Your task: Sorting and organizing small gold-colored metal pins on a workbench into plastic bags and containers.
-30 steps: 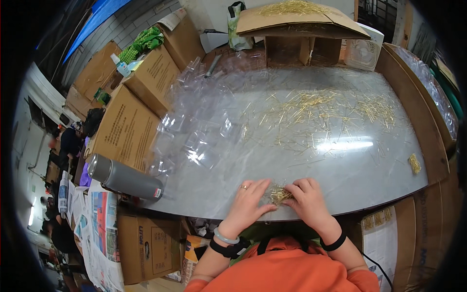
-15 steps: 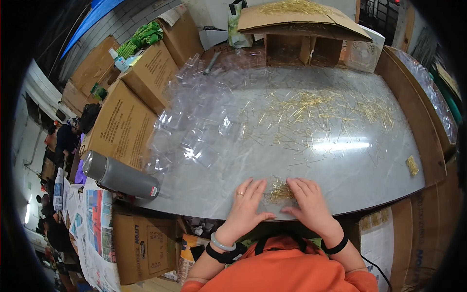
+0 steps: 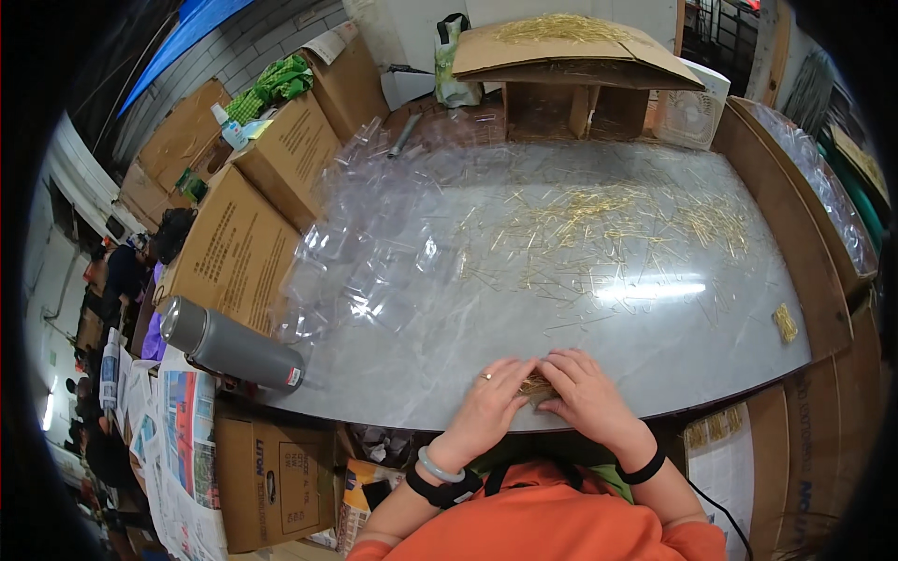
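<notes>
My left hand [image 3: 488, 400] and my right hand [image 3: 586, 397] come together near the front edge of the grey table [image 3: 449, 327]. Between them they press a small pile of gold wire hooks [image 3: 535, 385] from both sides; most of it is hidden under the fingers. The two sets of fingertips nearly meet at the far side of the pile. Many loose gold wire hooks [image 3: 599, 210] lie scattered farther back. A neat bundle of the same wire [image 3: 785, 323] lies near the table's right edge.
Clear plastic pieces [image 3: 374, 252] cover the table's left part. A grey bottle [image 3: 234, 346] lies tilted at the left edge, beside cardboard boxes [image 3: 238, 252]. An open carton [image 3: 552, 107] with wire on top and a white fan [image 3: 687, 112] stand at the back.
My hands have moved closer together and closed in around the pile of wire hooks, which was more exposed between them before. The view has shifted slightly.
</notes>
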Tool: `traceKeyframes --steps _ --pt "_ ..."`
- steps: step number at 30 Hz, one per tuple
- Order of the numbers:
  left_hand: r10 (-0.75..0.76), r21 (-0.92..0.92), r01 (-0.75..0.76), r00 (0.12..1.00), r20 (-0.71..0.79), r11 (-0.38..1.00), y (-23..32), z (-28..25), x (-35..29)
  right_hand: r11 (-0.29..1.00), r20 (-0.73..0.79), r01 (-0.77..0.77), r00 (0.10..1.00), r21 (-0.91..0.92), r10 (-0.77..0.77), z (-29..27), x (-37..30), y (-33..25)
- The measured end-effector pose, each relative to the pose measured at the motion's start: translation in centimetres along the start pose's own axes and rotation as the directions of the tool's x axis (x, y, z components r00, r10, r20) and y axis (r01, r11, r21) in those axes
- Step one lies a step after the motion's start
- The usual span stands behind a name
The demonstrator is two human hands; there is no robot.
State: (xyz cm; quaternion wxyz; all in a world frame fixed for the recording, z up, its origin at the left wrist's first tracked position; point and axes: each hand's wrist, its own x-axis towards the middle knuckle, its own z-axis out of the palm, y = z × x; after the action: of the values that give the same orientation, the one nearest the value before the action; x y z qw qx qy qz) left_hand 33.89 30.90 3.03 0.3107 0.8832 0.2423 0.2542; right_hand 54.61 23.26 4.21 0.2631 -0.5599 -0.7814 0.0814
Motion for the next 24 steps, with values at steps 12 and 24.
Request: traceKeyframes --steps 12,24 --pt "-0.143 0.072 0.151 0.985 -0.097 0.986 2.3 2.6 -1.4 0.996 0.007 0.094 0.996 0.011 -0.094 0.6 0.6 -0.5" --pt "-0.216 -0.027 0.215 0.975 -0.041 0.976 1.5 0.9 -1.4 0.998 -0.019 0.027 0.999 0.062 -0.026 0.3 0.4 -0.3"
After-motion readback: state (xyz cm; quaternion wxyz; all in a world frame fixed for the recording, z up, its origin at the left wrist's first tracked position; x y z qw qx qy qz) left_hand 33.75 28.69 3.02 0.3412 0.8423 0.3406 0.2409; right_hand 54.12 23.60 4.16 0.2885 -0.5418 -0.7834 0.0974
